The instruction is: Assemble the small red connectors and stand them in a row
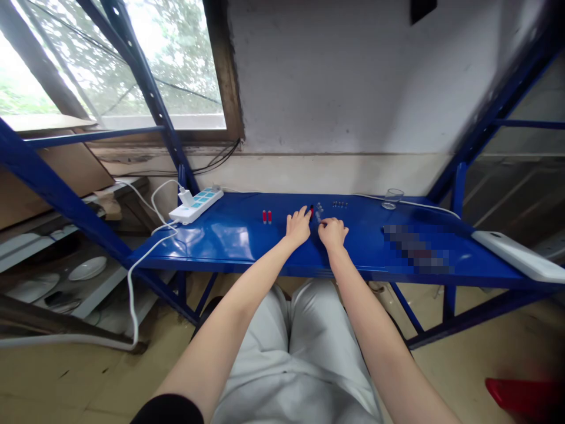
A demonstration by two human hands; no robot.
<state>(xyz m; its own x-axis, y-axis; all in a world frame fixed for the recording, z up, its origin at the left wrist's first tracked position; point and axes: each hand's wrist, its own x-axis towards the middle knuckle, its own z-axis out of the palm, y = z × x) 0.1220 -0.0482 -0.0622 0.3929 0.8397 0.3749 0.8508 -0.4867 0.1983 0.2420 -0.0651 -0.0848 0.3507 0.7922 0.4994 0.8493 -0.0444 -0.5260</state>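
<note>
My left hand rests low over the blue tabletop, its fingers bent. At its fingertips is a small red tube with a dark end, which the thumb side seems to grip. Close by on the right, my right hand is curled with thumb and fingertips together; what they pinch is too small to make out. Several small clear plastic pieces lie just beyond these fingertips. Two red tubes with clear ends stand side by side left of my left hand. Behind my right hand runs a row of tiny metallic pieces.
On the blue table, a white power strip with a plugged-in charger sits at the left. A clear glass stands at the back right, near a blurred dark object. A white flat device lies on the right edge.
</note>
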